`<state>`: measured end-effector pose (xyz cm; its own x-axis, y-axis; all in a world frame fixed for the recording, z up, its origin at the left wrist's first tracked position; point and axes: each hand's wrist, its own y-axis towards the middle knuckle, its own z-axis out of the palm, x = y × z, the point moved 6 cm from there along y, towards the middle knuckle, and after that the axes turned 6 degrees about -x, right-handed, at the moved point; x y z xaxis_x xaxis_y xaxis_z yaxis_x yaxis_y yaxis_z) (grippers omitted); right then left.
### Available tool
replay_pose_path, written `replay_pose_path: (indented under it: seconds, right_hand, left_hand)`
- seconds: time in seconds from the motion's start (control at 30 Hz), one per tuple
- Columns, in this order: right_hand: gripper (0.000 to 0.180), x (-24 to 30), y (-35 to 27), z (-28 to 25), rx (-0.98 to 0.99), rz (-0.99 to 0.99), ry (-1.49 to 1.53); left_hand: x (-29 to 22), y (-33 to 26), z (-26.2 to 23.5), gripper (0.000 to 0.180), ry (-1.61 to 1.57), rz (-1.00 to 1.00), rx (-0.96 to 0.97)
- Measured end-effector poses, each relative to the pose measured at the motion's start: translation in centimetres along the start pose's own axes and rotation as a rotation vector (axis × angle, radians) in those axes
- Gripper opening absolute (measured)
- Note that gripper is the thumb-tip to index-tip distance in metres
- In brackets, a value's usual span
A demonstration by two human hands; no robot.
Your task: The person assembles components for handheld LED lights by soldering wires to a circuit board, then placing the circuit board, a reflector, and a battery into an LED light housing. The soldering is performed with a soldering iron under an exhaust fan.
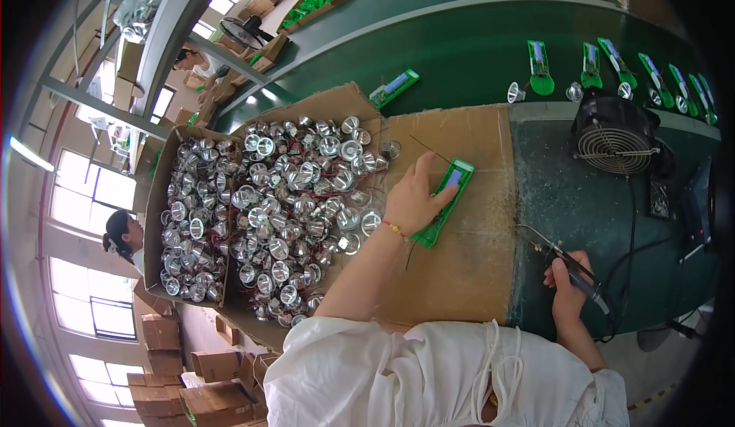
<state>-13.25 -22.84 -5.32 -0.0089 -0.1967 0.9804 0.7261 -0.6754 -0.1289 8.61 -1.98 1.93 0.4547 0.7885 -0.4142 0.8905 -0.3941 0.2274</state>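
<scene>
My left hand [413, 201] lies over a green plastic casing [440, 216] on the cardboard sheet, its thumb across the casing and its fingers at the left side. A blue cylindrical battery [457, 176] sits in the casing's upper end. Thin dark wires stick out from both ends. At the right, my right hand [568, 283] is closed round the handle of a soldering iron [586, 283], whose thin metal tip points up and left, apart from the casing. Beside my left forearm are cardboard boxes heaped with shiny reflector cups [279, 220] with red wires.
A black fan with a round grille [616, 149] stands on the right of the green bench. Several green casings [540, 75] with reflectors line the far side. Another casing [395, 88] lies beyond the box. A cable runs from the iron. Two people are at the left.
</scene>
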Motion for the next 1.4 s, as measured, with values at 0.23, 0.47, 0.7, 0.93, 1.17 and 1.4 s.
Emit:
replay_pose_path:
  seconds: [0.23, 0.47, 0.7, 0.93, 1.17, 1.4]
  right_hand:
    - [0.015, 0.0, 0.1, 0.5, 0.027, -0.02, -0.01]
    - [0.015, -0.2, 0.2, 0.8, 0.047, -0.047, -0.012]
    - [0.015, -0.4, 0.0, 0.3, 0.003, -0.011, -0.02]
    - [0.014, -0.6, 0.1, 0.2, -0.033, 0.005, -0.039]
    - [0.015, -0.5, 0.1, 0.6, -0.004, -0.027, -0.027]
    - [0.014, -0.6, 0.0, 0.4, -0.004, -0.071, -0.043]
  left_hand:
    - [3.3, -1.3, 2.4, 0.044, -0.253, -0.206, 0.425]
    - [0.9, 0.2, 3.1, 0.034, -1.074, -0.456, 0.566]
    - [2.9, 4.5, -1.1, 0.028, -1.35, -0.594, 0.278]
    - [5.5, 4.0, -7.8, 0.027, -1.204, -0.659, 0.022]
    - [11.3, 0.4, -11.6, 0.025, -1.288, -0.686, -0.058]
    - [14.3, -2.4, -19.2, 0.021, -1.224, -0.682, -0.3]
